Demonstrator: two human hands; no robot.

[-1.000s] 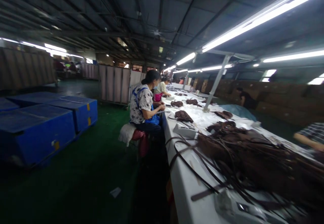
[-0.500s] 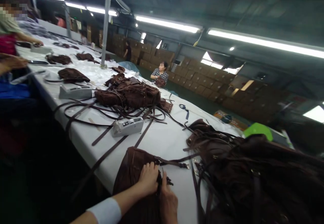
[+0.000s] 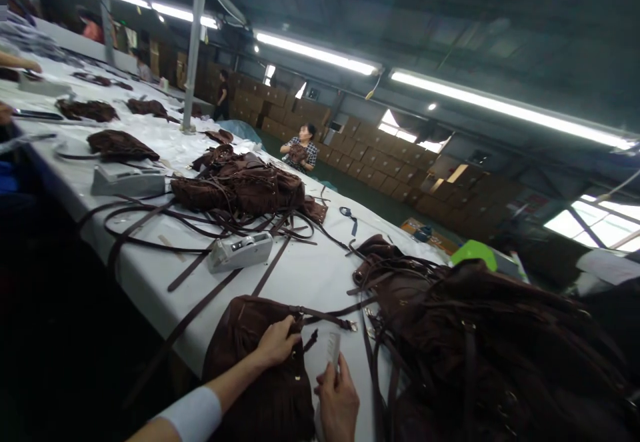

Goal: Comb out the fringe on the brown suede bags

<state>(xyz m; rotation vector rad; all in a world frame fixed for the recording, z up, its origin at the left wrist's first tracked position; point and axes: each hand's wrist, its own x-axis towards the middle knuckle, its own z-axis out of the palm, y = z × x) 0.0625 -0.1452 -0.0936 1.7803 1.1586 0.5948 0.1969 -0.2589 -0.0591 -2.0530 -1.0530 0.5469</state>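
**Bag and tag held at the near desk edge**

Clamping the left hand [image 3: 277, 345] in a curled grip on the top rim of the brown bag [image 3: 245, 369]. Lying over the near edge of the desk [image 3: 310, 275], long axis running inward, top toward the far edge. Pinching a white tag [image 3: 333, 349] upright in the right hand [image 3: 339, 399] grip, just beside the bag.

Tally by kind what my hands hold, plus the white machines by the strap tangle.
Brown bag: 1, gripped by the left hand
White tag: 1, pinched in the right hand
White machines: 2
Total: 4
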